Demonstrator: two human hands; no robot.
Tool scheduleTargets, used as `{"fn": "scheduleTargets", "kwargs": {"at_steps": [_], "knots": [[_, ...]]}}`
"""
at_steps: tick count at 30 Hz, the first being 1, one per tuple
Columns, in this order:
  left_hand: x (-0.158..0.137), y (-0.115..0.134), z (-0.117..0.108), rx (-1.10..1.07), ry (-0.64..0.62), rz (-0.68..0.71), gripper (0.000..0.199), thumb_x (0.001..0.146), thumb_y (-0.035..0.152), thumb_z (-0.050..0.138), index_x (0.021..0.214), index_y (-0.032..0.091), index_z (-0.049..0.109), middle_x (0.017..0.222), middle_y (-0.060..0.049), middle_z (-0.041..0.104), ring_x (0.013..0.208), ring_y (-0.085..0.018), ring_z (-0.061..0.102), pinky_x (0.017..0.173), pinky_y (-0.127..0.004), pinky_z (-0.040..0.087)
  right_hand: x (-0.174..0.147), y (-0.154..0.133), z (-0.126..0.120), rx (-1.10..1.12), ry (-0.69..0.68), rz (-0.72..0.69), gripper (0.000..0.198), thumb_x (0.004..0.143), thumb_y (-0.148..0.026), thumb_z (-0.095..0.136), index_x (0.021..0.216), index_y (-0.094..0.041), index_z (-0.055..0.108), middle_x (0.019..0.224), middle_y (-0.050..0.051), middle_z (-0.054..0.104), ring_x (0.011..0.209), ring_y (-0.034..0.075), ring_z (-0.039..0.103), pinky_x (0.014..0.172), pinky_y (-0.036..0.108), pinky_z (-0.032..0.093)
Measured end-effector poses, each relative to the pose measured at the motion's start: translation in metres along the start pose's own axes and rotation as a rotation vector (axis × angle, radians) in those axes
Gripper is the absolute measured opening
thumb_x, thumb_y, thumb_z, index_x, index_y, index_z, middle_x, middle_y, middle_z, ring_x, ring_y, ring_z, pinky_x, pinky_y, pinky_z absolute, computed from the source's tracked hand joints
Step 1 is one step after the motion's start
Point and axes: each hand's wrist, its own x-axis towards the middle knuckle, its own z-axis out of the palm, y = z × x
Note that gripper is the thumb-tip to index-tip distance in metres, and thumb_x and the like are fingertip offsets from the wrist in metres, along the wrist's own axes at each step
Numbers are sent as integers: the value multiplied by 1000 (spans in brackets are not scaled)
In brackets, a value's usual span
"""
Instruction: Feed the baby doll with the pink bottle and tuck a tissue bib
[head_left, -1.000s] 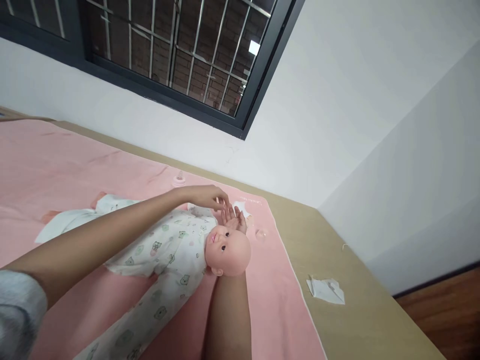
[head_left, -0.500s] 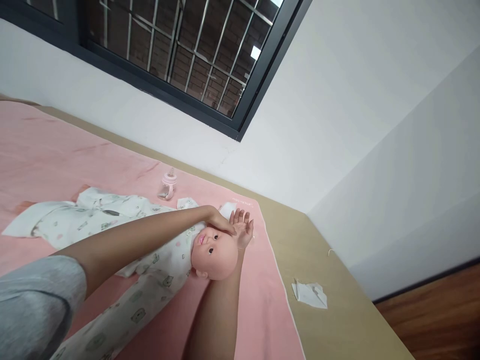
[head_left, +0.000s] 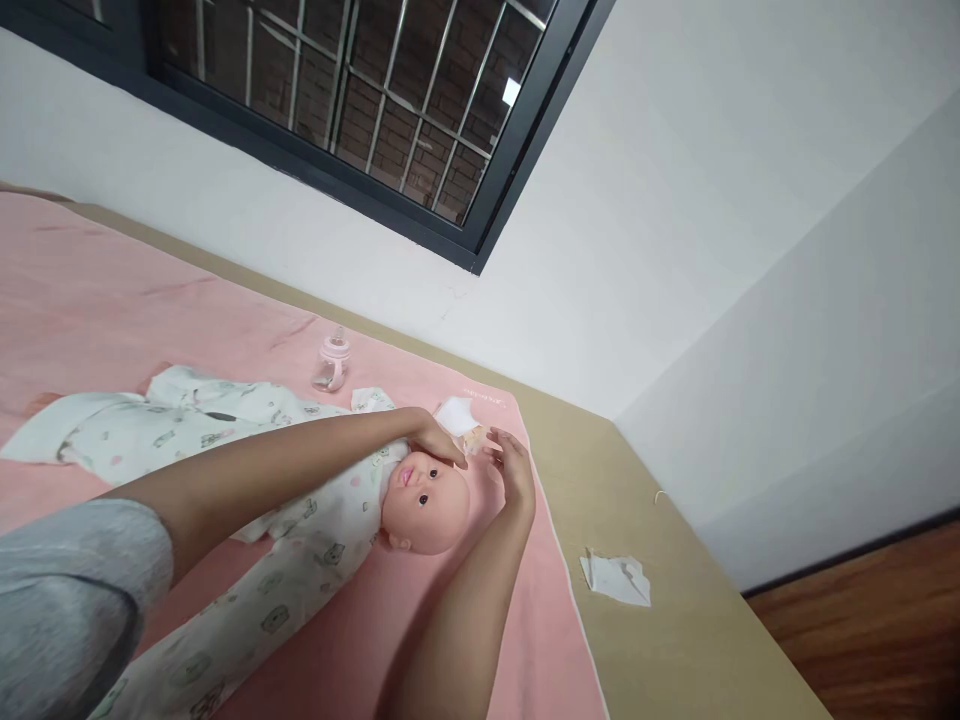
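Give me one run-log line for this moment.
left hand: near doll's head, contact unclear | right hand: open, apart from head | doll: lying face up on pink mat | bottle: upright on mat

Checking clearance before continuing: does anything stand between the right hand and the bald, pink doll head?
Nothing visible: only pink cloth mat shows between the right hand and doll head; the left hand is beside the head.

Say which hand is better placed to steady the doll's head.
Probably the left hand: it bends close to the doll's head, contact unclear; the right hand is farther off, near the edge of the mat.
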Motion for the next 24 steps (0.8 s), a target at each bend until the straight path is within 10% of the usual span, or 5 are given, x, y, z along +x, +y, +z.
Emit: {"fn": "scheduleTargets", "kwargs": {"at_steps": [4, 14, 24], "knots": [[-13, 12, -15, -38, -217, -116, 64, 67, 71, 58, 104, 22, 72, 82, -10, 74, 83, -28, 70, 82, -38, 54, 2, 3, 8, 69, -64, 3, 30, 70, -38, 67, 93, -19, 71, 105, 5, 70, 74, 14, 64, 71, 26, 50], [-91, 33, -35, 101, 135, -13, 64, 77, 67, 53, 119, 21, 66, 105, -11, 72, 90, -26, 68, 87, -34, 48, 13, 19, 17, 87, -157, 30, 33, 67, -35, 71, 95, -17, 70, 83, 2, 71, 74, 13, 65, 78, 27, 51], [-121, 27, -25, 292, 177, 59, 61, 87, 64, 40, 123, 21, 61, 121, -10, 67, 105, -26, 63, 89, -31, 44, 14, 26, 27, 307, -190, 86, 44, 61, -30, 78, 102, -18, 69, 84, 1, 71, 78, 14, 66, 85, 29, 50]]}}
